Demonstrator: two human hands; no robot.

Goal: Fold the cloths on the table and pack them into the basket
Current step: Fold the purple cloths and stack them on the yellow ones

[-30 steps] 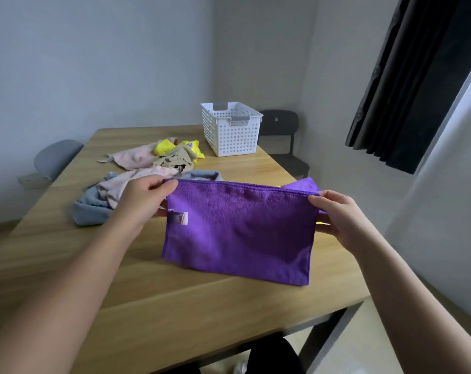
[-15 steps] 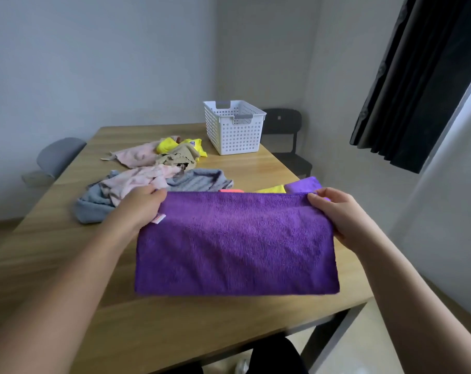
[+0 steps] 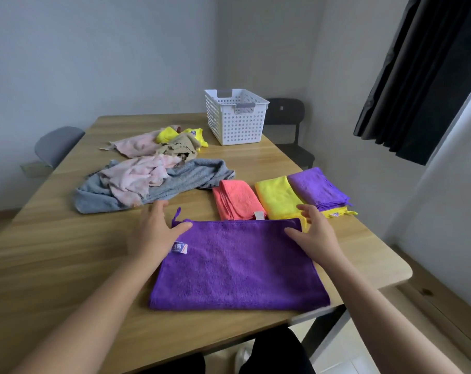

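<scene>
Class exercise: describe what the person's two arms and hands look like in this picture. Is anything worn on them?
Nothing is worn on the left hand or the right hand: no gloves, and no rings, watch or bracelet show. The left forearm and right forearm are bare to the picture's lower edge; no sleeve shows.

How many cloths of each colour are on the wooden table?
Purple microfibre cloths: 2
Yellow microfibre cloths: 2
Pale pink crumpled cloths: 2
Coral folded cloth: 1
Grey terry towel: 1
Beige crumpled cloth: 1
Total: 9
</scene>
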